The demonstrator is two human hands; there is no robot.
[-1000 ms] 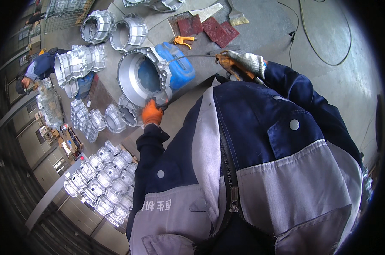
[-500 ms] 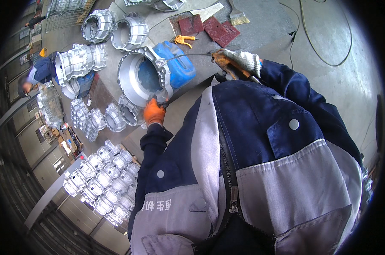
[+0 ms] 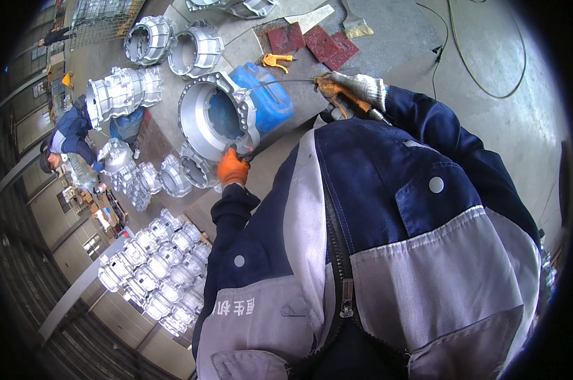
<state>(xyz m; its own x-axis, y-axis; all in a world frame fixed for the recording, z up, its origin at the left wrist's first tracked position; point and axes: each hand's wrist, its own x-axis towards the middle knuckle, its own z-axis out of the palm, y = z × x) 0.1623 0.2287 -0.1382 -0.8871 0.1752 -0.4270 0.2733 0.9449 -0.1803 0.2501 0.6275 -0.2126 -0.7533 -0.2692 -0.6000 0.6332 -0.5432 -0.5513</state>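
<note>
A silver cast-metal housing (image 3: 194,120), ring-shaped with a wide bore, stands on the work table in front of me. My left hand (image 3: 234,170), in an orange glove, is closed on its near rim. My right hand (image 3: 344,94), in a soiled orange glove with a white cuff, grips a hand tool with a long thin metal rod (image 3: 289,80). That rod reaches left to the housing's right side; its tip is hard to make out. Behind the housing lies a blue plastic jerrycan (image 3: 270,98), partly seen through the bore.
An orange air blow gun (image 3: 277,60), dark red abrasive sheets (image 3: 321,45) and a brush (image 3: 357,26) lie beyond the jerrycan. More housings (image 3: 196,50) stand to the left, with many stacked castings (image 3: 153,263) below. A co-worker (image 3: 74,136) bends at far left. A hose (image 3: 520,69) loops on the floor.
The co-worker at far left has come further into view, an arm now reaching to a casting. My view has shifted slightly; both my hands keep their holds.
</note>
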